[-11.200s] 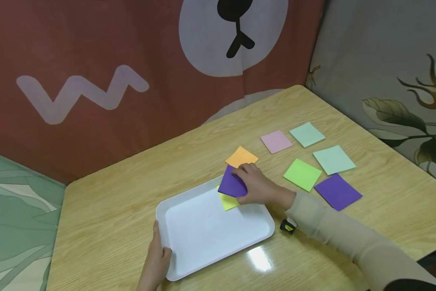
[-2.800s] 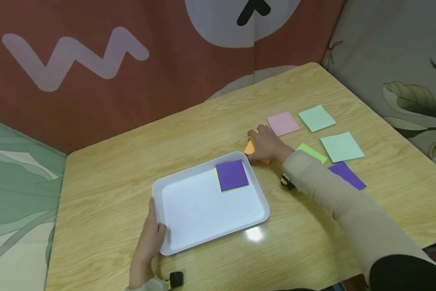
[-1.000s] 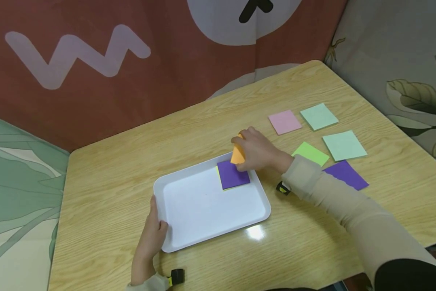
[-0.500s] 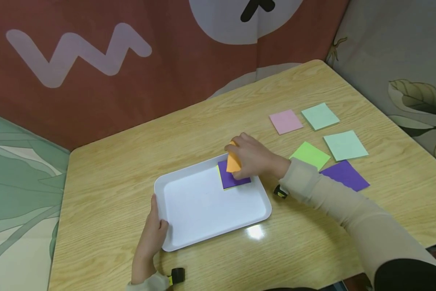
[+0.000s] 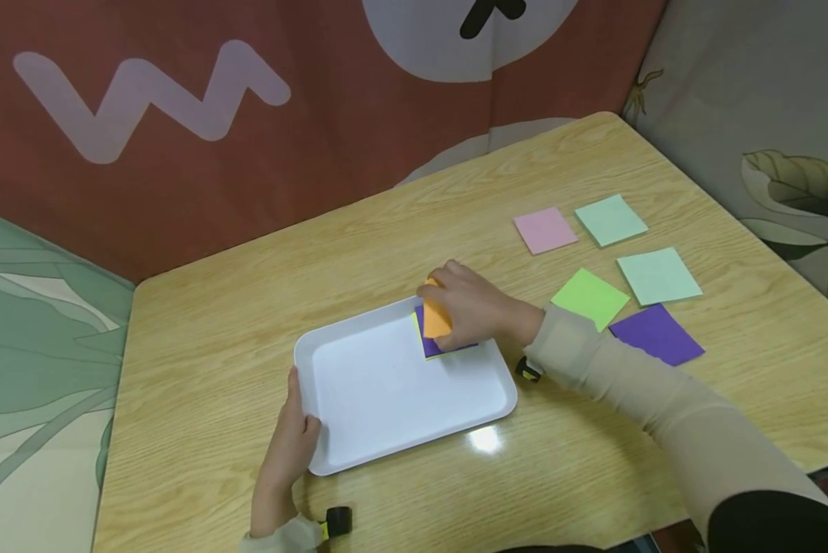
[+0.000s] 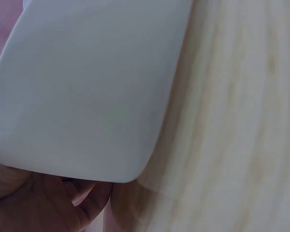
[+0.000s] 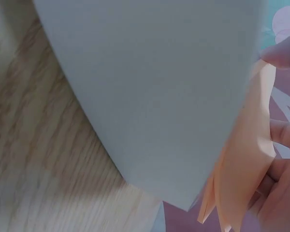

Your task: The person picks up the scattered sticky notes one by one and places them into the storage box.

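Held in my right hand is an orange sticky note pad, pinched between thumb and fingers over the tray's far right corner. In the right wrist view, the orange pad looks bowed and its sheets part at the lower end. Beneath that hand, a purple sticky note pad lies on a yellow pad in the white tray; the hand hides most of both. My left hand grips the tray's left edge. The left wrist view shows its fingers curled by the tray's rim.
Right of the tray on the wooden table lie pink, light green, another light green, bright green and purple pads. A printed curtain hangs along the table's back edge.
My right hand laid the purple pad on the yellow one, then picked up the orange pad from the table and brought it left and down over them. My left hand stays at the tray.
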`<state>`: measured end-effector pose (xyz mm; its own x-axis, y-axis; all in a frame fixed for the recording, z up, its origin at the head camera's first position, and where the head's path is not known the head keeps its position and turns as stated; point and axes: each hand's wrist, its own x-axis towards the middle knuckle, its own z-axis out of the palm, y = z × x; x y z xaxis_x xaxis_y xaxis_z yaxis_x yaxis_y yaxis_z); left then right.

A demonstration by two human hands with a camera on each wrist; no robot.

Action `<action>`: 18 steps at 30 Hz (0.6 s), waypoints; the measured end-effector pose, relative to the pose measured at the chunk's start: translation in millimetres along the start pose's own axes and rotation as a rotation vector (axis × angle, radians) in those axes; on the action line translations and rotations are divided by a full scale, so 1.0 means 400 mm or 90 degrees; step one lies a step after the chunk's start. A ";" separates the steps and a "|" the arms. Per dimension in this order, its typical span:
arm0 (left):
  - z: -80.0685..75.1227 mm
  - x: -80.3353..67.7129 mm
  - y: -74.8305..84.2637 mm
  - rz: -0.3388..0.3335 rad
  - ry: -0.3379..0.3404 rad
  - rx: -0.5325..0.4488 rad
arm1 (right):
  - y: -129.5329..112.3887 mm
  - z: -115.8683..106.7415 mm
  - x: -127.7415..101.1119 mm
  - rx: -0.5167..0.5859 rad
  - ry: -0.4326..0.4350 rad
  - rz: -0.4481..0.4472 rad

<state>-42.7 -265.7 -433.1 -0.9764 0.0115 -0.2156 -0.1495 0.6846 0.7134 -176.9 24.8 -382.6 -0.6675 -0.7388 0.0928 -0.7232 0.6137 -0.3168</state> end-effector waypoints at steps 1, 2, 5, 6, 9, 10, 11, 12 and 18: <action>0.000 0.000 0.000 0.000 0.000 0.000 | -0.001 0.002 0.000 0.004 0.002 -0.005; 0.000 0.000 0.000 -0.001 -0.001 0.000 | -0.002 0.004 0.001 0.006 0.004 -0.010; 0.001 0.000 0.001 -0.006 -0.002 0.002 | -0.004 0.010 0.001 0.011 0.009 -0.023; 0.001 0.000 0.002 -0.007 -0.002 0.002 | -0.005 0.013 0.001 0.012 0.009 -0.027; 0.001 0.001 0.003 -0.011 -0.004 0.001 | -0.006 0.019 0.001 0.011 0.007 -0.033; 0.001 0.001 0.003 -0.011 -0.004 0.000 | -0.006 0.022 0.001 0.010 0.007 -0.035; 0.001 0.001 0.003 -0.011 -0.004 -0.001 | -0.006 0.024 0.001 0.012 0.007 -0.037; 0.001 0.001 0.003 -0.012 -0.005 -0.001 | -0.006 0.026 0.001 0.014 0.007 -0.039; 0.001 0.000 0.002 -0.011 -0.002 0.001 | -0.003 0.041 0.002 0.006 0.013 -0.064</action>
<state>-43.0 -264.8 -432.7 -0.9733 0.0025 -0.2295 -0.1654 0.6857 0.7088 -173.6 18.8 -397.5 -0.5956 -0.7903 0.1440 -0.7850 0.5344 -0.3134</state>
